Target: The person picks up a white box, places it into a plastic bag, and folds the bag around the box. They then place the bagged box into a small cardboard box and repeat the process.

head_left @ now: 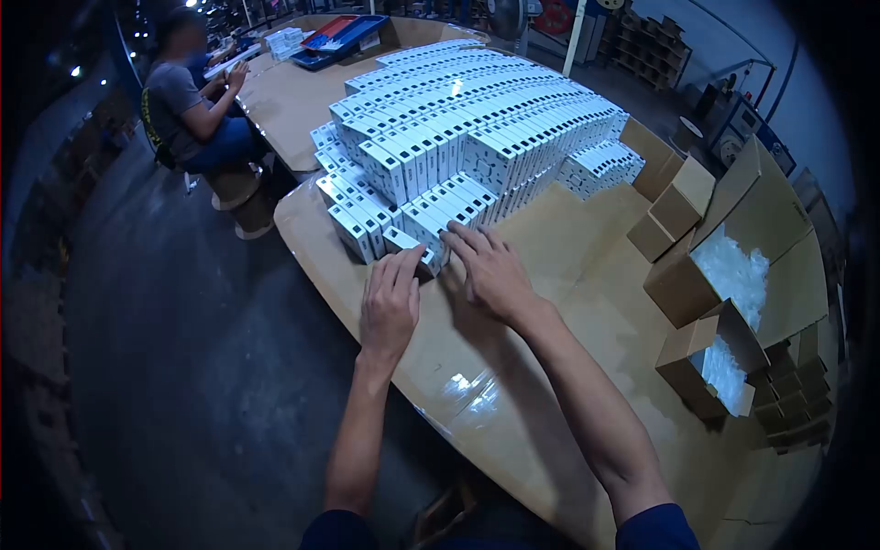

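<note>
Many slim white boxes point(440, 124) stand packed in rows and layers on the cardboard-covered table point(559, 247). At the near corner of the stack, my left hand point(391, 298) has its fingertips on the near end of a white box point(403, 241), fingers bent and close together. My right hand point(489, 266) reaches in from the other side, its fingers slightly apart and the tips at the edge of the front boxes. The palm side of both hands is hidden, and so are the thumbs for the most part.
Open cartons point(678, 284) with clear plastic bags point(733, 275) stand at the right. Smaller brown cartons lie behind them. A seated co-worker point(197, 105) is at the far left beside the table. Red and blue trays point(339, 41) lie at the back.
</note>
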Demonstrator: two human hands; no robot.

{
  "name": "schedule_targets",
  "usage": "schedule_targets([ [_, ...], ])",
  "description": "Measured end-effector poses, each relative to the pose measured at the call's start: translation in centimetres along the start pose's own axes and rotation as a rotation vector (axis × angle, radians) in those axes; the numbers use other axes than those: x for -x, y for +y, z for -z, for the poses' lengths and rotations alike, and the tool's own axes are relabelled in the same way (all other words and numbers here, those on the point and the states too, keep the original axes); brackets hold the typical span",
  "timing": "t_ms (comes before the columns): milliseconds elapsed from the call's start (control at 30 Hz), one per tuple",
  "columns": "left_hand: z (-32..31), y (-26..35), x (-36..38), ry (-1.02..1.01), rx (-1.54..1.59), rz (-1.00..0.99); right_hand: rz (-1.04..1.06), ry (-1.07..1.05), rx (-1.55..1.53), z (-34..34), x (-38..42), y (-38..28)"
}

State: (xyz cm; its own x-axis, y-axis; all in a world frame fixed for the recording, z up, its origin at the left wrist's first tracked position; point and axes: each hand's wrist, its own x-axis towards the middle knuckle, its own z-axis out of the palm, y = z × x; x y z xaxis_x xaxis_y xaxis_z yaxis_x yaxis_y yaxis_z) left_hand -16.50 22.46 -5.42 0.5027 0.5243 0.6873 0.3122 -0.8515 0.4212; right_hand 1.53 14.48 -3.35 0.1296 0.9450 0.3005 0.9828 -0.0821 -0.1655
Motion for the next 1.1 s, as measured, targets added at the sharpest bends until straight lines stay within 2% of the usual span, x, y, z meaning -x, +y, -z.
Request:
schedule_targets([
  [267, 1.3, -0.2, 1.0, 0.01, -0.156, -0.019, -0.058, -0.061, -0.058, 0.6, -0.2, -0.9],
  [400, 2.2, 2.3, 2.8, 0.053, -0.041, 0.047, -0.09, -0.046, -0.154, 1.9, 0.6, -1.1],
  [533, 2.3, 5.6, 4.5, 0.055, 0.161, 0.048, -0.093, 0.165, -0.466, 3.9, 4.9, -0.8],
  [633, 1.3, 8.7, 5.1, 0.025, 0.378, 0.042, -0.423, -0.066, -0.811, 7.8, 10.3, -1.3],
  [733, 0.0, 13.0, 4.5, -0.022, 0.413, -0.117, -0.503, -0.114, -1.274, 10.2, 15.8, 0.0],
  [767, -0.5, 14.5, 4.2, -0.04, 0.444, -0.173, -0.444, -0.004, -1.287, 10.2, 17.4, 0.4],
  [833, -1.9, 18.1, 3.7, -0.085, 0.51, -0.259, -0.48, 0.09, -1.402, 12.5, 20.2, 1.0],
  [933, -3.3, 23.3, 1.8, -0.241, 0.591, -0.396, -0.549, 0.158, -1.227, 15.9, 24.6, 3.9],
  [1033, -5.5, 27.7, -1.3, -0.405, 0.796, -0.387, -0.531, 0.347, -1.123, 19.2, 29.2, 7.3],
  [1100, -8.0, 30.0, -4.9, -0.419, 0.757, -0.521, -0.711, 0.355, -1.128, 22.7, 31.1, 8.9],
])
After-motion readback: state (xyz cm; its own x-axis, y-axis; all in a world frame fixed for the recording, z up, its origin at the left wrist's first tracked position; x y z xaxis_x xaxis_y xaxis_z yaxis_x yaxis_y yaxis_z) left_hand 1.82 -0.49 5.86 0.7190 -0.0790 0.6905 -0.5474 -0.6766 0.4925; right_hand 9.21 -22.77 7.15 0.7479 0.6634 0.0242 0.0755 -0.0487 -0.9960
